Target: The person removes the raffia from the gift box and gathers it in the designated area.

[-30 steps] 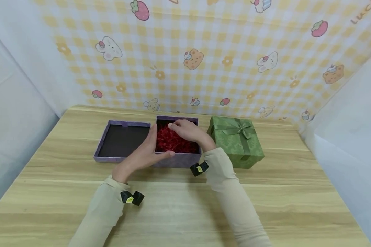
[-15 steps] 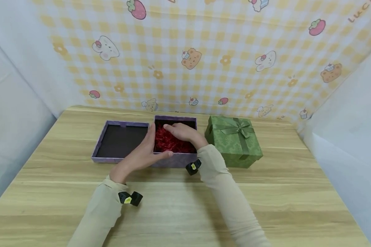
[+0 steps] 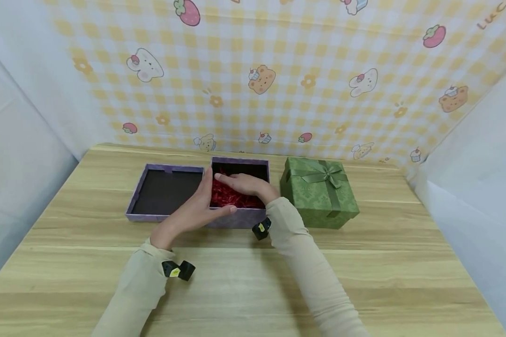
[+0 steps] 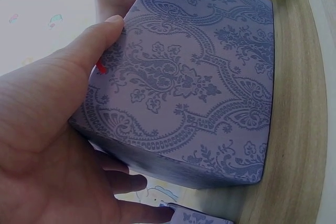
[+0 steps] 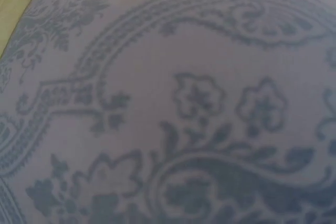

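Note:
An open purple box (image 3: 242, 219) with a dark inside holds red shredded paper (image 3: 227, 196). My left hand (image 3: 191, 210) is at its near left corner, thumb against the front wall's rim and straight fingers along the left side. In the left wrist view that thumb touches the patterned box wall (image 4: 178, 77). My right hand (image 3: 246, 183) is inside the box, in the shredded paper. Its thumb points left, while the other fingers are hidden. The right wrist view is filled by the patterned purple wall (image 5: 157, 77), with no hand visible.
Left of the box lies a purple lid (image 3: 164, 192), dark inside facing up. A green gift box (image 3: 320, 196) with a ribbon bow stands to the right. Behind the wooden table (image 3: 227, 281) hangs a yellow checked cloth (image 3: 236, 117).
My right hand has slid left and slightly nearer inside the box, and more of the dark interior shows behind it. My left hand stays at the corner.

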A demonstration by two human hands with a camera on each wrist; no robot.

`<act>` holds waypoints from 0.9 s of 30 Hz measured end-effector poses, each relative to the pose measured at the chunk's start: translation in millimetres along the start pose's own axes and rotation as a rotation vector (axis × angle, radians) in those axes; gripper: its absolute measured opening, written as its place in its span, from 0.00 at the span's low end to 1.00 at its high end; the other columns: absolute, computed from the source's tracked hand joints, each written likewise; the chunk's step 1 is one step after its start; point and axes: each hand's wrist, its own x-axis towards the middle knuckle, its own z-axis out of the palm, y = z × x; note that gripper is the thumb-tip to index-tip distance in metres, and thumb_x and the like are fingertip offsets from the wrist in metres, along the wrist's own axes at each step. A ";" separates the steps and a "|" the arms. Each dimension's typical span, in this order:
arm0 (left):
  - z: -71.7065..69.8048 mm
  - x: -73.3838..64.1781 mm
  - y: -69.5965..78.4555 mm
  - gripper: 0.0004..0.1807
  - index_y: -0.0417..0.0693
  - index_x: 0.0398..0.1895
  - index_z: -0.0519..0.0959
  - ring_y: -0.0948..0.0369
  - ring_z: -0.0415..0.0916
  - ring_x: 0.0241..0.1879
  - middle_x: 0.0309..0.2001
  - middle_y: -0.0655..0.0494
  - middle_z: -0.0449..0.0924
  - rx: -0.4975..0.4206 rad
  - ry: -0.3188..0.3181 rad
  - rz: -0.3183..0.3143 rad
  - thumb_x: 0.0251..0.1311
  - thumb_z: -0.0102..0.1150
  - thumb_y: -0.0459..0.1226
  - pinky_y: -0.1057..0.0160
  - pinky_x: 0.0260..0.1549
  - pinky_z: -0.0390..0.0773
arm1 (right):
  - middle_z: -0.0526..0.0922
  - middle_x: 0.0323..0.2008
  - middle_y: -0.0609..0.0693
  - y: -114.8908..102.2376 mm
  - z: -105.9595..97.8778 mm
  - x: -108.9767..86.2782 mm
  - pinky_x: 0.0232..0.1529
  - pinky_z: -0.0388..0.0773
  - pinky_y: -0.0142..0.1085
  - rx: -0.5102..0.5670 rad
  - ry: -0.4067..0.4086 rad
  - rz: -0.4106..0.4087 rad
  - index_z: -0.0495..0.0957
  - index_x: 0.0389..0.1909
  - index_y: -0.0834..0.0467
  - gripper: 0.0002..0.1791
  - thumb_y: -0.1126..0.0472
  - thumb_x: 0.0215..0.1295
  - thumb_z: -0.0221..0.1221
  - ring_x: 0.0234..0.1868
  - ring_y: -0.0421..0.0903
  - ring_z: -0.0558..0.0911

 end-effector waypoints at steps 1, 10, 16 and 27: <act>0.0 -0.1 0.0 0.63 0.47 0.69 0.18 0.49 0.26 0.70 0.70 0.48 0.16 -0.001 0.000 0.001 0.55 0.58 0.58 0.45 0.63 0.46 | 0.61 0.67 0.55 0.3 0.1 0.1 0.64 0.56 0.44 0.007 -0.016 -0.001 0.58 0.70 0.54 0.42 0.29 0.65 0.31 0.66 0.51 0.62; -0.5 -0.3 0.4 0.63 0.48 0.69 0.18 0.49 0.26 0.70 0.70 0.48 0.15 -0.004 0.000 -0.015 0.55 0.58 0.59 0.45 0.63 0.46 | 0.62 0.66 0.57 0.6 -0.8 0.9 0.63 0.57 0.43 0.000 -0.056 0.006 0.60 0.69 0.56 0.39 0.33 0.69 0.28 0.63 0.51 0.65; -0.1 0.3 1.0 0.63 0.48 0.69 0.18 0.49 0.26 0.70 0.71 0.46 0.16 -0.005 -0.003 -0.021 0.55 0.57 0.59 0.45 0.63 0.46 | 0.60 0.68 0.50 1.4 -1.7 0.6 0.64 0.54 0.39 -0.028 -0.146 -0.071 0.64 0.67 0.50 0.28 0.45 0.73 0.31 0.66 0.47 0.60; 0.4 -1.9 -0.2 0.62 0.51 0.69 0.18 0.49 0.26 0.70 0.70 0.51 0.15 -0.015 0.001 -0.013 0.55 0.58 0.59 0.43 0.62 0.46 | 0.63 0.66 0.49 -1.1 1.8 -4.6 0.60 0.62 0.39 -0.031 -0.216 -0.034 0.63 0.68 0.50 0.41 0.30 0.58 0.47 0.63 0.45 0.65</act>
